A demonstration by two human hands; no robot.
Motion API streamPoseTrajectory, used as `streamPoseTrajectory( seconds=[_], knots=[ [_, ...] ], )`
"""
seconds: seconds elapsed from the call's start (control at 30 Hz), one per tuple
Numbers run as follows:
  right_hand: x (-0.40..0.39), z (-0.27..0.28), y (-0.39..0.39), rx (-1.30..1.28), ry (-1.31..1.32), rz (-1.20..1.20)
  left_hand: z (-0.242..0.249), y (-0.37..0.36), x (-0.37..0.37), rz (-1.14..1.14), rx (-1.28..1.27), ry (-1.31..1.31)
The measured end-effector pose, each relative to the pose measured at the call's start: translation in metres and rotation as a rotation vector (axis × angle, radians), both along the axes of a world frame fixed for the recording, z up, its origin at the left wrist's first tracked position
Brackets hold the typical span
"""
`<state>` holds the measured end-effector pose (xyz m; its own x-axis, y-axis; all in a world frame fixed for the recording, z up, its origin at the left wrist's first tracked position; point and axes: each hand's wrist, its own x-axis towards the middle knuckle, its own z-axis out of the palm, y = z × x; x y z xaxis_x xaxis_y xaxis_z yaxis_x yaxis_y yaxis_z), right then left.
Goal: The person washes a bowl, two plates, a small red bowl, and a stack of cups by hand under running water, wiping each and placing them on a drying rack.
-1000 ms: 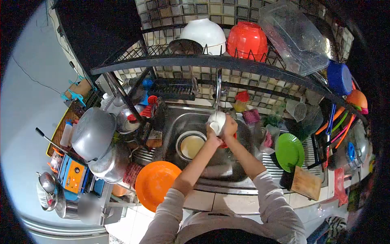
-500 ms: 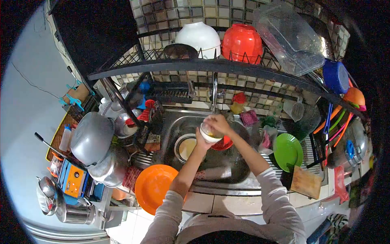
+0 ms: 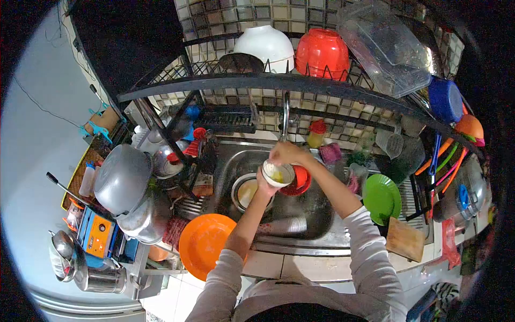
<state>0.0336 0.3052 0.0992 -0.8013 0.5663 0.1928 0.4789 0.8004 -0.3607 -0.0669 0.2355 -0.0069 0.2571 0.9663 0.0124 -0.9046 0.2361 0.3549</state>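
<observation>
A small white bowl (image 3: 285,178) is tilted over the sink, with something yellow at its bottom. My left hand (image 3: 265,185) grips it from the near left side. At the bowl's far rim, below the tap (image 3: 286,115), my right hand (image 3: 287,153) has its fingers curled downward; whatever they hold is hidden. Just right of the bowl, a red bowl (image 3: 303,182) sits in the sink. A round metal pot (image 3: 236,192) with pale contents stands to the left, partly behind my left forearm. Clear stacked plastic cups (image 3: 289,225) lie on their side nearer me.
The steel sink (image 3: 322,214) has an orange basin (image 3: 204,244) at its front left, and a green plate (image 3: 382,199) and wooden board (image 3: 405,240) at its right. A black dish rack (image 3: 279,81) spans above, bearing bowls. Pots (image 3: 123,180) crowd the left.
My right hand has moved from inside the white bowl up to its far rim, uncovering the yellow at the bottom. My left hand keeps holding the bowl, and the view has shifted slightly.
</observation>
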Motion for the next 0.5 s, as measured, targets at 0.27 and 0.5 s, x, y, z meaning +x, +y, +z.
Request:
streamPoseTrajectory(
  seconds=[0.27, 0.5],
  knots=[
    [0.019, -0.054, -0.009, 0.214, 0.041, -0.293, 0.013, -0.011, -0.004, 0.057, -0.133, 0.013],
    [0.051, -0.065, -0.014, -0.644, 0.294, -0.491, 0.016, 0.0, 0.003, 0.063, -0.169, 0.039]
  ],
)
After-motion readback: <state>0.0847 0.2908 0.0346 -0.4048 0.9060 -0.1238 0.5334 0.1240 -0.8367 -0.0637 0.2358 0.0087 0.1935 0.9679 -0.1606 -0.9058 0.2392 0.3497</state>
